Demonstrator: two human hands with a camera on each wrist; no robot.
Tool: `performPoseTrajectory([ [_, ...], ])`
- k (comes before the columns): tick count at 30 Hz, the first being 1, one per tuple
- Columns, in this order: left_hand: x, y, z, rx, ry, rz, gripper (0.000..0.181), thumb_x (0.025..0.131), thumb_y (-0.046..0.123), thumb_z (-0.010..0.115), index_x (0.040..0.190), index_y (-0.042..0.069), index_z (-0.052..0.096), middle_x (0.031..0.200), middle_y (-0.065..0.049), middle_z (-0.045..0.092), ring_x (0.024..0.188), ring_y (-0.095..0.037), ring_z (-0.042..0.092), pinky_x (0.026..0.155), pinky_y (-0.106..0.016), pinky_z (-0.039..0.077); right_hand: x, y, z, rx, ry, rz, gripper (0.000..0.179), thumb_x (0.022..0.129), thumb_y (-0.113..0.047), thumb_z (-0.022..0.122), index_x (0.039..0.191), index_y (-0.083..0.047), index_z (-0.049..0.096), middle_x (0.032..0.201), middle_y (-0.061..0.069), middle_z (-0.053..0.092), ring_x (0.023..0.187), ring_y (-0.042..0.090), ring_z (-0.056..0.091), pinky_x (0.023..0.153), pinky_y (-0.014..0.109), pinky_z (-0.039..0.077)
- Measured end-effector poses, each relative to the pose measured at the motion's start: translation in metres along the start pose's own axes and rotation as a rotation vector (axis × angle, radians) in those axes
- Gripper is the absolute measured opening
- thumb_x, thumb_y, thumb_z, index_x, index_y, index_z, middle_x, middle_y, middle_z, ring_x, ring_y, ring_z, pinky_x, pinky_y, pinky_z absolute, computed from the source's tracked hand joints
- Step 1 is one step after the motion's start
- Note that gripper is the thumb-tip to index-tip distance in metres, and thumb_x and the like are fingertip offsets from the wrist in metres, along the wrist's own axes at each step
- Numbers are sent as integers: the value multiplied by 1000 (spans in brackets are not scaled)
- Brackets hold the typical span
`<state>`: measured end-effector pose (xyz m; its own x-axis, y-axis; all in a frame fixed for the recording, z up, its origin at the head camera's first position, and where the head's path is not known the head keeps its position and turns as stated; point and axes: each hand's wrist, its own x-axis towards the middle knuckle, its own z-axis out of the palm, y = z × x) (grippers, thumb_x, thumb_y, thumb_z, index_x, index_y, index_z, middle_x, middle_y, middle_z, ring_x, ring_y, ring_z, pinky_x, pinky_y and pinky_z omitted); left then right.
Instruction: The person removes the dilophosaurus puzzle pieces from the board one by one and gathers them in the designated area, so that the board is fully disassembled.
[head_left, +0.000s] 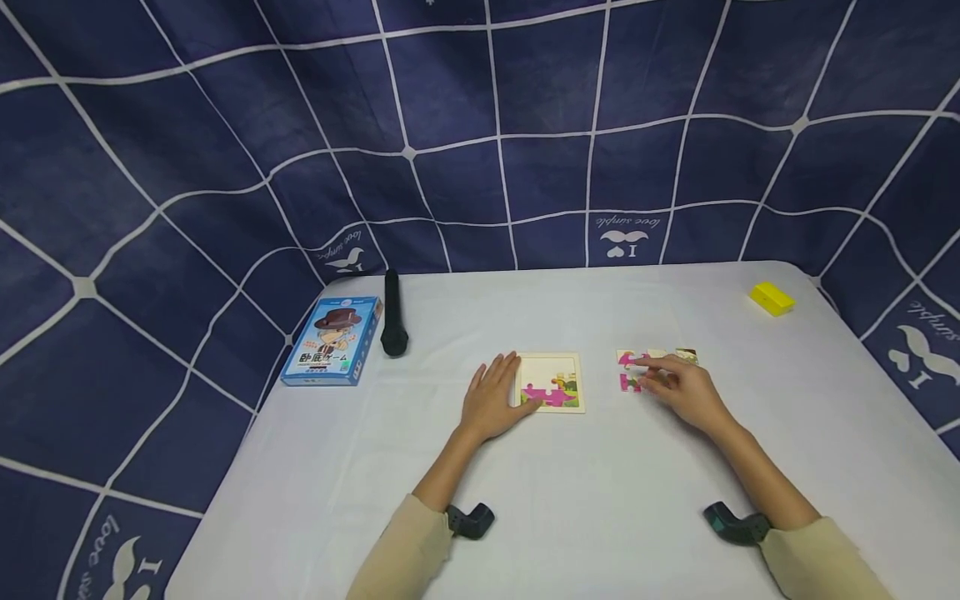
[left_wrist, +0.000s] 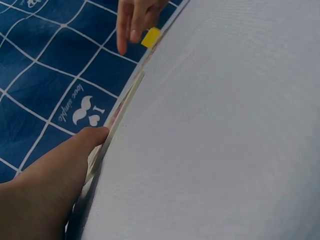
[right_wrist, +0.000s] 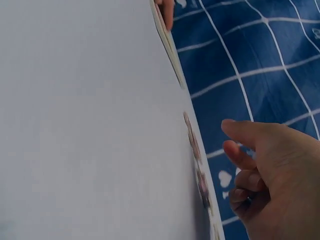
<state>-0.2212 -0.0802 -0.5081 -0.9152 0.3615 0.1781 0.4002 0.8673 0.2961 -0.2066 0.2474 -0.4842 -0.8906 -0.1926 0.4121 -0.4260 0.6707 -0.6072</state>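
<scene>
My left hand [head_left: 489,403] lies along the left side of a square jigsaw puzzle tray [head_left: 546,356], its fingers straight. The thumb touches the tray's near edge, as the left wrist view also shows. Joined pink and green puzzle pieces [head_left: 553,396] fill the lower part of the tray; its upper left is bare. To the right, my right hand [head_left: 688,396] hovers over loose puzzle pieces [head_left: 626,383], partly hiding them. In the right wrist view, thumb and forefinger of that hand [right_wrist: 282,167] stand apart with nothing between them, the other fingers bent.
A blue card game box [head_left: 333,342] lies at the table's left, with a black microphone [head_left: 393,317] beside it. A yellow block [head_left: 772,299] sits at the back right. Dark blue checked cloth [head_left: 547,175] hangs behind the white table [head_left: 570,500].
</scene>
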Motion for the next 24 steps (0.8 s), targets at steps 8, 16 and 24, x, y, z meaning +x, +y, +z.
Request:
performPoseTrajectory([
  [8,1,10,-1,10,-29,-50,78,82,63,47,145,20,31,151,-3,24,139,-21,16,112,-44,8,19,-29,42,61,-71,-54,28,78,-13,74,105,-10,70,74,-9,58,51,7,36,44,22,31],
  [16,7,24,2,3,-13,-146,89,78,68,50,146,14,28,150,-5,25,139,-25,15,110,-51,5,31,-46,66,38,-181,-18,36,77,-19,76,110,-7,68,77,-8,57,69,13,46,61,28,38],
  [24,10,35,11,68,32,-192,102,74,79,41,146,9,27,150,-8,24,139,-27,14,109,-55,4,32,-49,70,-18,-180,16,36,75,-21,77,106,-5,69,76,-7,57,70,13,48,63,30,39],
])
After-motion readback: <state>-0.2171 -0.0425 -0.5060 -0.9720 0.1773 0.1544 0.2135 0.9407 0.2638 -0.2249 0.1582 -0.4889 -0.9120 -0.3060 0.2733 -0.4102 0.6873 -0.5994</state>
